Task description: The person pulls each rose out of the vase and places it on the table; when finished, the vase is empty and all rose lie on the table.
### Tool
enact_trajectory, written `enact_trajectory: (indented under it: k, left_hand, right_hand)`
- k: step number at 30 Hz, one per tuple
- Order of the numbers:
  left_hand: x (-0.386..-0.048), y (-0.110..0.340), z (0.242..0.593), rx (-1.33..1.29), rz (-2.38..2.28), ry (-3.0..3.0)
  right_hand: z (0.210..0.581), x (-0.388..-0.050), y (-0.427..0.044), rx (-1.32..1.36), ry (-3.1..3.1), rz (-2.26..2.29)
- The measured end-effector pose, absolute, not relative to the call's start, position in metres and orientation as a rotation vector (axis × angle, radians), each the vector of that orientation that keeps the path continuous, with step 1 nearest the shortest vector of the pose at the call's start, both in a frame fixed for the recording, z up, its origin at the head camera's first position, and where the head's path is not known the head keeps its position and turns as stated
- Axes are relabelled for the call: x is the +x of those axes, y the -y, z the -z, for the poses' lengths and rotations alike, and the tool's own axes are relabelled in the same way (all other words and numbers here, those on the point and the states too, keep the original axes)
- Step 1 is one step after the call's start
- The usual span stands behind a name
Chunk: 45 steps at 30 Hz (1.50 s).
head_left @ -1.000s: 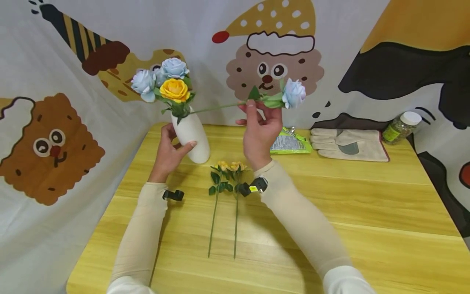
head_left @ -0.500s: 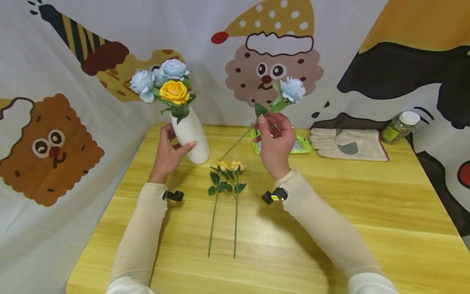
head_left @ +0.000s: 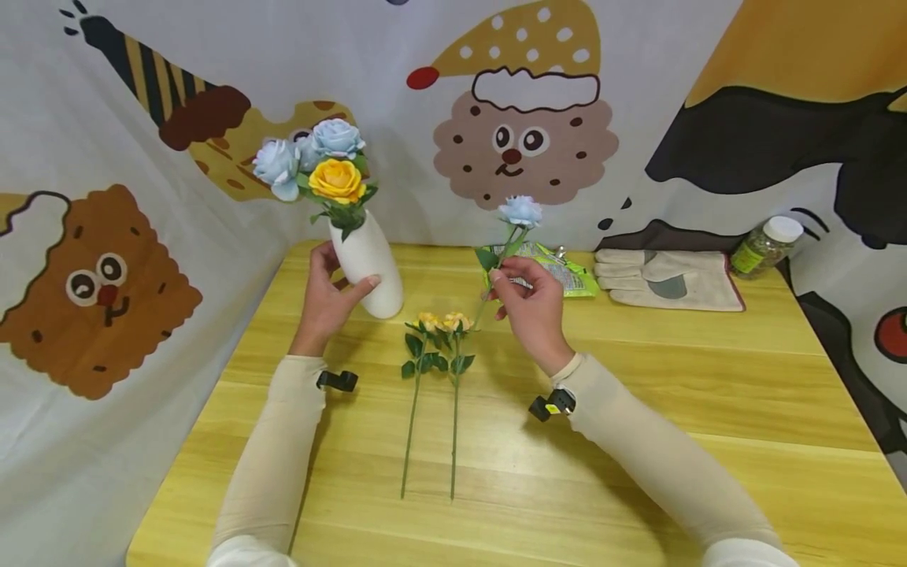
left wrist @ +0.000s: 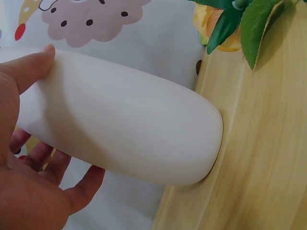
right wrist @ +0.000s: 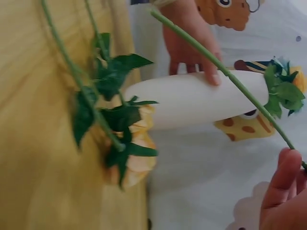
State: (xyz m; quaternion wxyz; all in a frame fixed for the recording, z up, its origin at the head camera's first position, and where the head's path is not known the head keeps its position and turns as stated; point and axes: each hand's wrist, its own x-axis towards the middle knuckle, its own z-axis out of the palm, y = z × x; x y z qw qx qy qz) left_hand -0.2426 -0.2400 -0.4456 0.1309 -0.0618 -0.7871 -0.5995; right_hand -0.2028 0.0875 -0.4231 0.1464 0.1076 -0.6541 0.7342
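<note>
The left hand (head_left: 327, 305) held the white vase (head_left: 379, 264) in curved fingers; at the vase's three o'clock, the right hand (head_left: 533, 312) pinched a leafy pale-blue rose (head_left: 521, 211).

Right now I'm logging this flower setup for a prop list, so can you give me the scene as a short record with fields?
left hand: holds the white vase
in vase: three blue roses, one partly hidden, and one yellow rose
right hand: pinches the stem of a loose blue rose, outside the vase
lying on table: two pale yellow roses, side by side
back of table, left to right: green packet, pale glove, white-lidded jar
</note>
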Motion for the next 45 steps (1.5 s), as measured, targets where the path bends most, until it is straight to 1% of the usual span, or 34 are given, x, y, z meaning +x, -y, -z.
enact_trajectory:
  k: [11, 19, 32, 45]
  left_hand:
    - [-0.245, 0.240, 0.448, -0.167, 1.727, 2.316]
    - [-0.244, 0.242, 0.447, -0.164, 1.715, 2.332]
    - [-0.244, 0.242, 0.448, -0.162, 1.701, 2.350]
    - [-0.246, 0.243, 0.452, -0.188, 1.692, 2.330]
  right_hand:
    - [0.450, -0.189, -0.106, 0.177, 2.296, -2.142]
    - [0.464, -0.182, -0.115, 0.087, 2.486, -2.180]
    - [0.489, -0.171, -0.119, 0.129, 2.657, -2.332]
    - [0.494, -0.166, -0.115, 0.142, 2.739, -2.422]
